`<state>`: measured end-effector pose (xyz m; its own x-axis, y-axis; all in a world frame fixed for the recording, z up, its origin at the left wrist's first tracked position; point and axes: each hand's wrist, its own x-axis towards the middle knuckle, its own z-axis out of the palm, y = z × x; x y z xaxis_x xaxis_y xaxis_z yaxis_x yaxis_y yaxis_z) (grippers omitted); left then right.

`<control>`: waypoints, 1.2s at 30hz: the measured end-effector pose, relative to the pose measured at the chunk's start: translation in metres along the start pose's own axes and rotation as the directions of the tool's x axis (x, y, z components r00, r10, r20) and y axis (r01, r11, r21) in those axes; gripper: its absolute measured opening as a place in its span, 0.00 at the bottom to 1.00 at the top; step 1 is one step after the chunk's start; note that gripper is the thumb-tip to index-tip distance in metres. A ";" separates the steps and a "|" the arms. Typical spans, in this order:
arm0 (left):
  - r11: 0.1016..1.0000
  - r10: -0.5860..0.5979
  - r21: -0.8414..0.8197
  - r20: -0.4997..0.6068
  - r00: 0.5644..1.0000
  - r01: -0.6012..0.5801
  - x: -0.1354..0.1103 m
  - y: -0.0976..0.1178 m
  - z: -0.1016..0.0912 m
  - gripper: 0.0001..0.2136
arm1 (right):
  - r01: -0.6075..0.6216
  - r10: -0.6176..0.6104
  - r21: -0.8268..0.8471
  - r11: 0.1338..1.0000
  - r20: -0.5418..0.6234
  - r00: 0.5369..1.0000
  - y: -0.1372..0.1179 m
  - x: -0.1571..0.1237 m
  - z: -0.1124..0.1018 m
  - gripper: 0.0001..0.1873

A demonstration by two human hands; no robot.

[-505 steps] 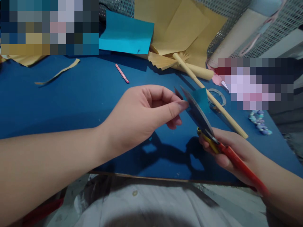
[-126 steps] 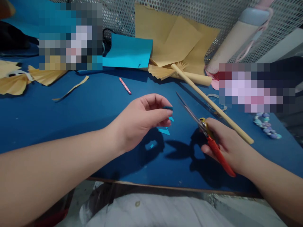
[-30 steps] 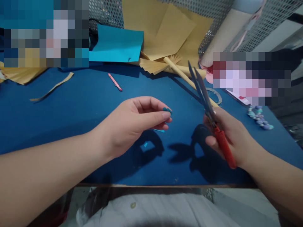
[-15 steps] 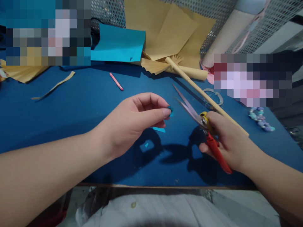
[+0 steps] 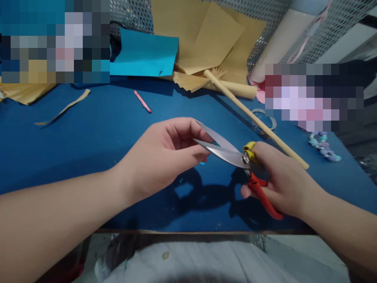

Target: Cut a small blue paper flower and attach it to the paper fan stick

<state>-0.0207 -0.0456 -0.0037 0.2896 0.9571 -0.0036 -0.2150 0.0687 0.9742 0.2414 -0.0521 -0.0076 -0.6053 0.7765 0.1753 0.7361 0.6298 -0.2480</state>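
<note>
My left hand (image 5: pixel 176 149) is closed in a pinch above the table, holding a small piece of blue paper (image 5: pixel 216 144) that is mostly hidden by the scissors. In my right hand (image 5: pixel 282 179) are scissors (image 5: pixel 225 151) with red and yellow handles. Their blades are parted and reach across the fingertips of my left hand, around the blue paper. A blue paper scrap (image 5: pixel 202 163) shows just below my left fingertips, partly covered.
Behind my hands lie a pink pen (image 5: pixel 142 101), a wooden stick (image 5: pixel 253 116), a clear ring (image 5: pixel 272 121) and a beaded bracelet (image 5: pixel 323 147). Blue paper (image 5: pixel 144 53), brown paper (image 5: pixel 206 35) and a folded paper fan (image 5: pixel 190 81) stand at the back. A tan strip (image 5: pixel 66 109) lies left.
The scissors have moved left, from beside my left hand to its fingertips, with the blades parted around the paper piece. My left hand has stayed nearly in place.
</note>
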 end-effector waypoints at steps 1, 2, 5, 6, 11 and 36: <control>1.000 0.001 -0.006 0.010 1.000 -0.001 0.000 -0.001 0.000 0.04 | 0.002 -0.002 -0.004 1.000 0.003 1.000 0.000 0.000 0.000 0.29; 1.000 0.002 -0.013 0.019 1.000 -0.001 0.000 -0.001 -0.001 0.04 | 0.001 -0.001 -0.007 1.000 0.005 1.000 0.000 0.000 0.000 0.29; 1.000 0.000 -0.026 0.039 0.999 0.001 0.001 -0.002 -0.001 0.05 | -0.004 0.004 -0.007 1.000 -0.006 1.000 0.000 -0.001 0.000 0.29; 1.000 -0.002 -0.028 0.043 0.999 0.003 0.001 -0.002 -0.002 0.05 | -0.003 0.003 -0.006 1.000 -0.013 1.000 0.001 -0.001 0.000 0.30; 1.000 0.007 -0.021 0.041 0.999 -0.006 0.001 -0.003 -0.002 0.04 | -0.015 0.015 0.005 1.000 -0.005 1.000 0.002 -0.002 0.001 0.29; 0.890 0.140 0.453 -0.146 0.979 -0.060 0.023 -0.003 -0.021 0.06 | -0.121 0.151 0.406 0.906 -0.044 0.988 0.013 -0.001 0.004 0.32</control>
<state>-0.0330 -0.0175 -0.0112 0.1178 0.9880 0.0998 0.2140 -0.1234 0.9690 0.2501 -0.0447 -0.0150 -0.4731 0.8630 0.1774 0.6166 0.4682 -0.6329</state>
